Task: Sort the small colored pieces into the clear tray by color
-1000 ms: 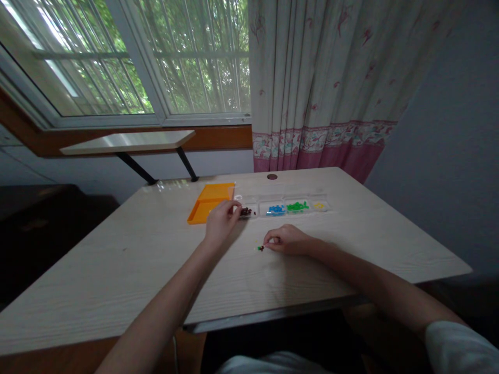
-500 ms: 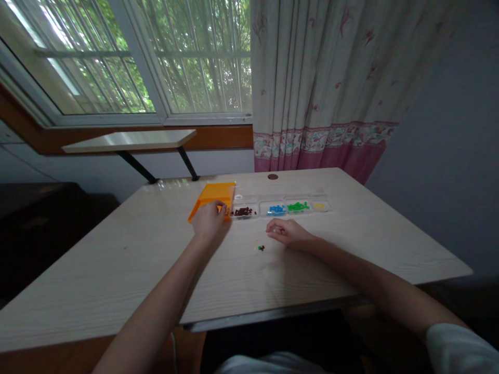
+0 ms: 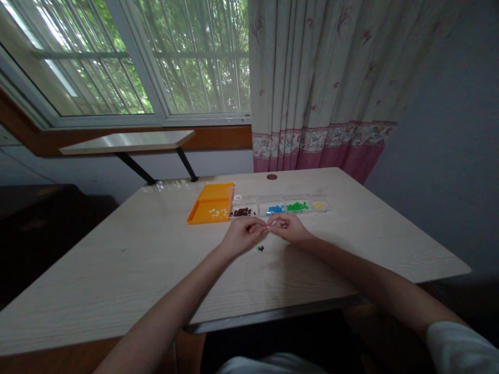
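My left hand (image 3: 242,235) and my right hand (image 3: 289,227) meet fingertip to fingertip above the table. Both are closed in a pinch, and whatever is between the fingers is too small to make out. Just below them on the tabletop lies a little cluster of green and brown pieces (image 3: 261,249). Behind my left hand an orange box (image 3: 212,193) lies open with several pale pieces (image 3: 218,213) in it. Small dark brown pieces (image 3: 242,212) fill a clear compartment beside it. Blue pieces (image 3: 275,209), green pieces (image 3: 297,206) and yellow pieces (image 3: 318,205) sit in further clear compartments to the right.
The light wooden table (image 3: 156,265) has a round brown cable-hole cover (image 3: 272,177) near its back edge. A raised shelf (image 3: 128,141) on black legs stands at the back left. Behind the table hang a patterned curtain (image 3: 312,83) and a barred window.
My left hand has moved from the orange box rightward and nearer to me, and its fingertips now meet those of my right hand. The pale pieces in the box are uncovered.
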